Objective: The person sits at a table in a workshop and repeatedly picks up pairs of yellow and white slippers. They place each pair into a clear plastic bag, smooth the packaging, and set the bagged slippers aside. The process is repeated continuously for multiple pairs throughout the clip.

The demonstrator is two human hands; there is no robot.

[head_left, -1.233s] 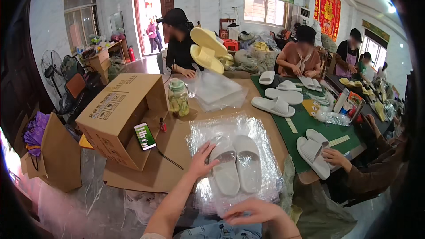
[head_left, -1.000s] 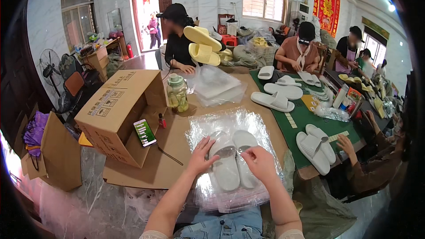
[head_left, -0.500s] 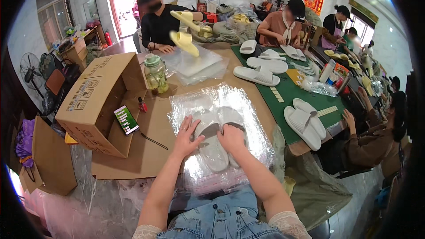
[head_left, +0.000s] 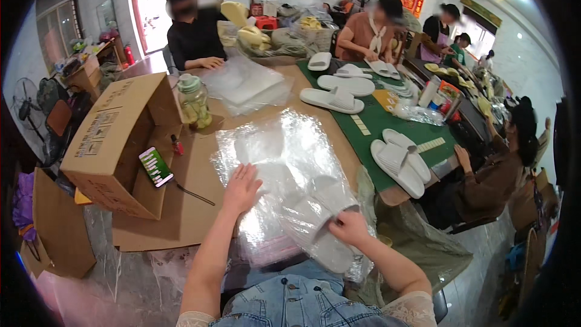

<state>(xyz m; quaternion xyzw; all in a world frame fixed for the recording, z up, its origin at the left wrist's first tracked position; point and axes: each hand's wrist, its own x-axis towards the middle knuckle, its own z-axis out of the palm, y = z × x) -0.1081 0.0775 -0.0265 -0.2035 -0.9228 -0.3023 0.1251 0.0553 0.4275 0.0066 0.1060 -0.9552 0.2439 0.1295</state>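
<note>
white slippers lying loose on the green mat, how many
6: two by the person in brown, two mid-mat, a pair at the near edge. More may be hidden.

1. Stack of clear plastic bags (head_left: pixel 284 163) under left hand (head_left: pixel 240 189): thin film, glossy, crinkled, strong glare.
2. Slippers (head_left: pixel 324 224) gripped by right hand (head_left: pixel 348 228): white foam-like plastic, matt, smooth, seen through film.
3. Cardboard sheet (head_left: pixel 187 200) at 9 o'clock of bags: brown paper board, matt.
4. Box (head_left: pixel 115 139) at 10 o'clock: same matt cardboard.
5. Mat (head_left: pixel 378 121) at 2 o'clock: green, matt.
6. Jar (head_left: pixel 193 102) at 11 o'clock: clear, shiny.
</note>
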